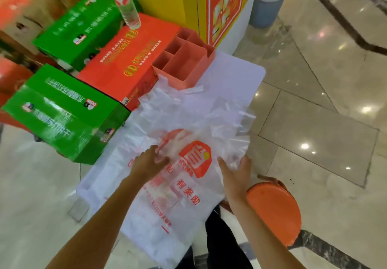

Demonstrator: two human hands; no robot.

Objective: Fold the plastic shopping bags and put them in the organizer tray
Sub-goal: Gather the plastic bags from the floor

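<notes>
Several thin white plastic shopping bags (pixel 184 126) with red print lie in a loose heap on a small white table (pixel 236 69). The top bag (pixel 188 185) hangs over the table's near edge. My left hand (pixel 149 162) grips a bunched part of the bag near its red logo. My right hand (pixel 235 170) holds the bag's crumpled right edge, fingers curled round the plastic. A pink organizer tray (pixel 184 59) with several compartments stands at the far end of the table, beyond the heap; nothing shows inside it.
Green cartons (pixel 69 109) and a red carton (pixel 125 59) are stacked left of the table, a clear water bottle (pixel 125 2) on top. A yellow and red display stand (pixel 209 6) rises behind. An orange round stool (pixel 274 208) sits by my right arm. Polished floor lies to the right.
</notes>
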